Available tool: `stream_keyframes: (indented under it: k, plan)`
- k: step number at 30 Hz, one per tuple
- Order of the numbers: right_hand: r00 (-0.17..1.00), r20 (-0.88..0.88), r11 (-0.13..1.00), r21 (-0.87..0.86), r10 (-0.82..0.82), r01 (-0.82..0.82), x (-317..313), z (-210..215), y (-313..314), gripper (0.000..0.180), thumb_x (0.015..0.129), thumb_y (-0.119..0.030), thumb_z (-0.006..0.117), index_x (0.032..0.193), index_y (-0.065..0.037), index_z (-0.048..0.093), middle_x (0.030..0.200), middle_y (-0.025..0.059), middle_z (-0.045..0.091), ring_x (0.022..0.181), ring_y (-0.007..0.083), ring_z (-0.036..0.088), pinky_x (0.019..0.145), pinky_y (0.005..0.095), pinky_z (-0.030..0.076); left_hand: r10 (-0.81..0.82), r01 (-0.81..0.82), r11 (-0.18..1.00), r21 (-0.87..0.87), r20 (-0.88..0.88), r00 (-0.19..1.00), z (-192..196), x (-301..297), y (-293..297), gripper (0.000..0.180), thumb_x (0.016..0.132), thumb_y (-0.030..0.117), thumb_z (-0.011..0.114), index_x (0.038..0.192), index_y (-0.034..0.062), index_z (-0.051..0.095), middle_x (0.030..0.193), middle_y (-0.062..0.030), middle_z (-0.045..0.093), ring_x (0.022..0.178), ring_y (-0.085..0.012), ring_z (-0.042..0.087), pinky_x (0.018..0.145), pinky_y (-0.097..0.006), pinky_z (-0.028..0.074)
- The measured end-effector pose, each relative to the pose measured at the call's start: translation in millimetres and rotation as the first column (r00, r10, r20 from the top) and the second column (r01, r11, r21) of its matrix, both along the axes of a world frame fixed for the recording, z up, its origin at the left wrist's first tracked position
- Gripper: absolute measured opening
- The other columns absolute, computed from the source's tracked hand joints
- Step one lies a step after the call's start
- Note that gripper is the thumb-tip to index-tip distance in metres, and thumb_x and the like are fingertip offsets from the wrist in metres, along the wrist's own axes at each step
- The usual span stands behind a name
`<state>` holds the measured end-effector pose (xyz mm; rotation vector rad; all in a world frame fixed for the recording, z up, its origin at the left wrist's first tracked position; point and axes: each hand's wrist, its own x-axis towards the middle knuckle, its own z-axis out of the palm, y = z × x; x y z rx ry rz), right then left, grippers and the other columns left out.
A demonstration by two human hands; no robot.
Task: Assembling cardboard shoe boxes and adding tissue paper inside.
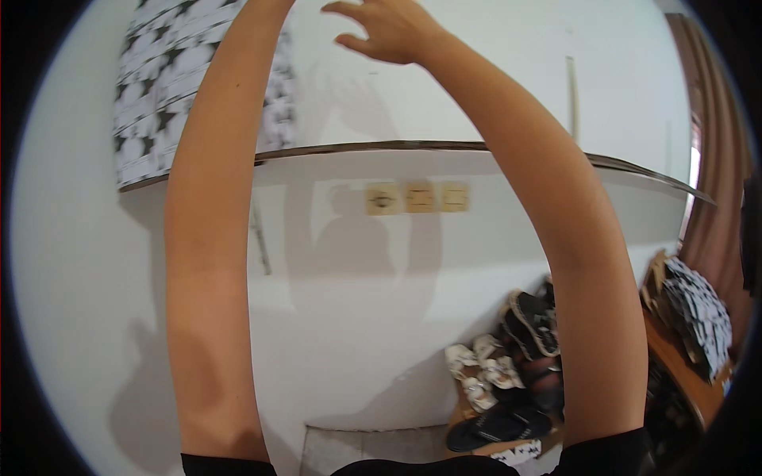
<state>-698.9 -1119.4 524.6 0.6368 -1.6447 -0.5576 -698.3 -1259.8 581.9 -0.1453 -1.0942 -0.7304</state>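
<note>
Both my arms reach up in front of a white panel, which has a dark lower edge. My left forearm crosses a black, white and grey patterned sheet that covers the panel's left part. The left hand lies beyond the top of the picture, so what it touches is hidden. Close to the panel, right of the sheet, is my right hand, open. Its thumb and a finger stretch leftward, apart, with nothing seen between them; the top of the hand is cut off.
Below the panel, three cream switch or socket plates sit on the white wall. Shoes and sandals are piled at the lower right. Farther right, a patterned bundle rests on a wooden surface near a brown curtain.
</note>
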Motion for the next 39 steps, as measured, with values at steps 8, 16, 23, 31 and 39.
stream_keyframes:
  k: [8, 16, 23, 31, 39]
  plan:
    - [0.876, 0.373, 0.948, 0.205, -0.305, 0.242, 205, -89, 142, 0.020, 0.078, -0.023, 0.055, 0.089, -0.009, 0.063, 0.093, 0.0068, 0.060, 0.092, 0.0260, 0.057, 0.076, 0.0391, 0.047, -0.597, 0.621, 0.765, 0.170, -0.171, 0.784, -53, 180, 187, 0.037, 0.081, 0.037, 0.053, 0.113, 0.0183, 0.054, 0.140, -0.0154, 0.025, 0.133, -0.0377, 0.008, 0.103, -0.059, 0.009]
    - [0.434, 0.765, 0.772, 0.127, -0.476, 0.623, 441, -208, 328, 0.025, 0.076, -0.031, 0.059, 0.084, -0.008, 0.062, 0.077, 0.0106, 0.058, 0.073, 0.0291, 0.060, 0.062, 0.0396, 0.048, -0.911, 0.989, 0.104, -0.108, -0.409, 0.051, -182, 345, 339, 0.036, 0.085, 0.023, 0.049, 0.110, -0.0009, 0.055, 0.113, -0.0154, 0.056, 0.105, -0.0239, 0.051, 0.092, -0.038, 0.038]
    - [0.140, 0.976, 0.378, -0.066, -0.170, 0.924, 611, -331, 445, 0.035, 0.078, -0.037, 0.059, 0.100, -0.011, 0.061, 0.097, 0.0122, 0.059, 0.089, 0.0300, 0.059, 0.073, 0.0409, 0.048, -0.613, 0.708, -0.480, -0.518, -0.379, -0.693, -329, 482, 464, 0.028, 0.089, 0.035, 0.039, 0.097, 0.0111, 0.050, 0.104, -0.0089, 0.051, 0.095, -0.0300, 0.049, 0.088, -0.044, 0.039]
    - [0.130, 0.984, -0.068, -0.123, 0.123, 0.990, 758, -433, 608, 0.043, 0.076, -0.037, 0.062, 0.108, -0.010, 0.059, 0.099, 0.0137, 0.062, 0.092, 0.0310, 0.059, 0.076, 0.0402, 0.048, -0.678, 0.667, -0.696, -0.266, 0.550, -0.488, -491, 601, 699, 0.011, 0.079, 0.010, 0.056, 0.073, 0.0024, 0.060, 0.077, -0.0070, 0.060, 0.078, -0.0232, 0.057, 0.070, -0.032, 0.047]
    - [0.650, 0.720, -0.384, -0.544, 0.243, 0.746, 875, -528, 717, 0.038, 0.082, -0.024, 0.061, 0.112, -0.002, 0.055, 0.097, 0.0161, 0.062, 0.088, 0.0265, 0.060, 0.079, 0.0362, 0.046, 0.079, 0.438, -0.766, 0.470, 0.745, -0.662, -601, 714, 885, 0.013, 0.083, 0.011, 0.057, 0.082, -0.0006, 0.061, 0.087, -0.0071, 0.059, 0.084, -0.0152, 0.057, 0.076, -0.028, 0.044]
